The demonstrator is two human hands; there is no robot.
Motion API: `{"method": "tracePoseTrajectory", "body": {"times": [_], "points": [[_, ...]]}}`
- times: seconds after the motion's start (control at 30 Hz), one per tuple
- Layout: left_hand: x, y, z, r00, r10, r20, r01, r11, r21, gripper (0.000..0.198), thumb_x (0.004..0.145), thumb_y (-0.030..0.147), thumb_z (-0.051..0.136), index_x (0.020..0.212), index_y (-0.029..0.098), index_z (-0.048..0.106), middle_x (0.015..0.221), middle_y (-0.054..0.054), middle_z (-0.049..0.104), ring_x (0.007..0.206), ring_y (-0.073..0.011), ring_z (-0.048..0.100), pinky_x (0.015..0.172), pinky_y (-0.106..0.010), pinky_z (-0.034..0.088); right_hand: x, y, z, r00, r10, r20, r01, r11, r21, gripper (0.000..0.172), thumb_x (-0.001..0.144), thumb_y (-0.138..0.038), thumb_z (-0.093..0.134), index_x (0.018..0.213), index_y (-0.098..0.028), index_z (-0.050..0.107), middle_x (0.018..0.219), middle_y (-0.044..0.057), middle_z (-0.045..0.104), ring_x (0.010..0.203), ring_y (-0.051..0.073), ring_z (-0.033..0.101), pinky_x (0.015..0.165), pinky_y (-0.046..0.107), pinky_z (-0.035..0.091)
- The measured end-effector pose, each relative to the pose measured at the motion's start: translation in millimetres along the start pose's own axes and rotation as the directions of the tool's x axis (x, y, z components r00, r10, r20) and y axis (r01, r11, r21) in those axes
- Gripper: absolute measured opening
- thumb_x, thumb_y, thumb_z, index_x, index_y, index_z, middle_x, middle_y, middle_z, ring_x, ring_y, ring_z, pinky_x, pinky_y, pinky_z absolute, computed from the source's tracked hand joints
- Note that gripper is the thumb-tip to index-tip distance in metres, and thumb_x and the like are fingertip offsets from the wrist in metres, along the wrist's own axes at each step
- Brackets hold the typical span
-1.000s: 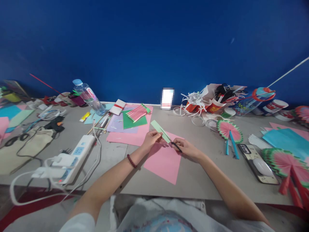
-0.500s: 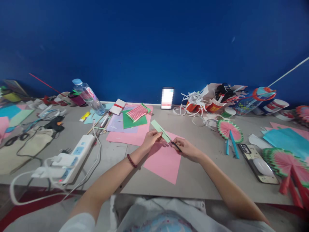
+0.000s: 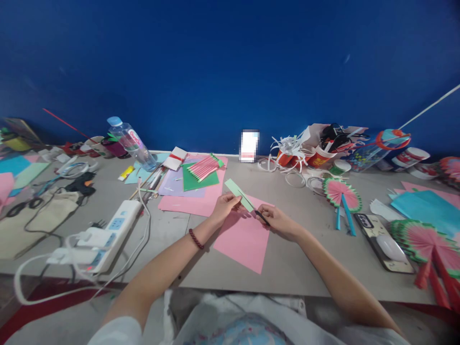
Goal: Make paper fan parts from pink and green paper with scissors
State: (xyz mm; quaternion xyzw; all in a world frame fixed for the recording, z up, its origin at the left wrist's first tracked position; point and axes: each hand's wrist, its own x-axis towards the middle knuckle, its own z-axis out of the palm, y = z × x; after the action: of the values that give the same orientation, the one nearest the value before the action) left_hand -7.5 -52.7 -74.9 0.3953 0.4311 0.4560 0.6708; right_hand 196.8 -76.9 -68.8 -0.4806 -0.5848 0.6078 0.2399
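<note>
Pinched in my left hand (image 3: 228, 205) is a light green paper strip (image 3: 234, 187), slanting from upper left to lower right. My right hand (image 3: 275, 218) is closed around the dark handles of a pair of scissors (image 3: 263, 218), whose blades reach the strip's lower right part. A dark line runs lengthwise along the strip; I cannot tell whether it is a blade or a cut. Beneath both hands a pink paper sheet (image 3: 244, 244) lies on the table. Past my left hand, a pleated pink-and-green paper piece (image 3: 204, 167) rests on a green sheet (image 3: 190, 181).
A white power strip (image 3: 120, 225) with cables lies at left, below a tilted plastic bottle (image 3: 134, 146). To the right are a watermelon-coloured paper fan (image 3: 341, 194), a phone (image 3: 370, 230) carrying a white mouse (image 3: 391, 247), and more fans (image 3: 427, 244). Cups of paper scraps (image 3: 291, 148) stand against the wall.
Almost nothing differs. Both hands, the green strip and the scissors stay in nearly the same place.
</note>
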Motion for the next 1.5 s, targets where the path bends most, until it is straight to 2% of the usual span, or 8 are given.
{"method": "tracePoseTrajectory", "body": {"times": [0.53, 0.7, 0.93, 1.3, 1.5], "points": [[0.3, -1.2, -0.9, 1.000, 0.012, 0.007, -0.012, 1.000, 0.013, 0.038, 0.069, 0.047, 0.074, 0.068, 0.013, 0.058, 0.061, -0.007, 0.067, 0.054, -0.0198, 0.066, 0.057, -0.034, 0.056, 1.3, 3.2, -2.0, 0.999, -0.033, 0.010, 0.034, 0.999, -0.032, 0.032, 0.080, -0.051, 0.061, 0.076, -0.020, 0.052, 0.056, -0.005, 0.044, 0.052, 0.009, 0.039, 0.049, 0.023, 0.027], [-0.2, -0.2, -0.5, 1.000, 0.005, 0.000, -0.005, 1.000, 0.028, 0.040, 0.068, 0.049, 0.074, 0.070, 0.012, 0.059, 0.062, -0.007, 0.067, 0.054, -0.0203, 0.066, 0.058, -0.034, 0.056, 1.9, 2.4, -0.6, 1.000, -0.013, -0.003, 0.012, 1.000, -0.027, 0.036, 0.078, -0.054, 0.063, 0.075, -0.020, 0.050, 0.055, -0.006, 0.044, 0.051, 0.009, 0.040, 0.048, 0.022, 0.029], [-0.4, 0.0, -0.1, 1.000, 0.005, -0.002, -0.005, 1.000, 0.029, 0.038, 0.067, 0.048, 0.075, 0.066, 0.013, 0.059, 0.062, -0.008, 0.068, 0.054, -0.0194, 0.066, 0.057, -0.033, 0.055, 0.2, -0.9, -0.1, 1.000, 0.003, 0.018, -0.003, 1.000, -0.013, 0.038, 0.078, -0.054, 0.063, 0.072, -0.021, 0.046, 0.054, -0.006, 0.041, 0.049, 0.008, 0.039, 0.045, 0.021, 0.025], [-1.3, 1.3, 0.4, 1.000, 0.010, 0.017, -0.010, 1.000, 0.010, 0.037, 0.069, 0.046, 0.073, 0.065, 0.014, 0.056, 0.059, -0.007, 0.067, 0.053, -0.0201, 0.066, 0.056, -0.034, 0.056, -2.8, -6.5, 1.6, 0.999, 0.022, 0.034, -0.023, 0.999, 0.029, 0.039, 0.076, -0.056, 0.064, 0.074, -0.021, 0.049, 0.056, -0.006, 0.041, 0.049, 0.008, 0.039, 0.044, 0.021, 0.025], [-3.3, 3.8, 2.5, 0.998, 0.004, 0.062, -0.006, 1.000, 0.027, 0.040, 0.068, 0.050, 0.073, 0.065, 0.013, 0.057, 0.059, -0.008, 0.067, 0.052, -0.0220, 0.066, 0.056, -0.036, 0.056, -3.0, -7.1, 1.5, 0.998, 0.043, 0.038, -0.044, 0.998, 0.034, 0.039, 0.076, -0.057, 0.064, 0.076, -0.020, 0.050, 0.056, -0.006, 0.044, 0.048, 0.008, 0.039, 0.043, 0.021, 0.023]]}}
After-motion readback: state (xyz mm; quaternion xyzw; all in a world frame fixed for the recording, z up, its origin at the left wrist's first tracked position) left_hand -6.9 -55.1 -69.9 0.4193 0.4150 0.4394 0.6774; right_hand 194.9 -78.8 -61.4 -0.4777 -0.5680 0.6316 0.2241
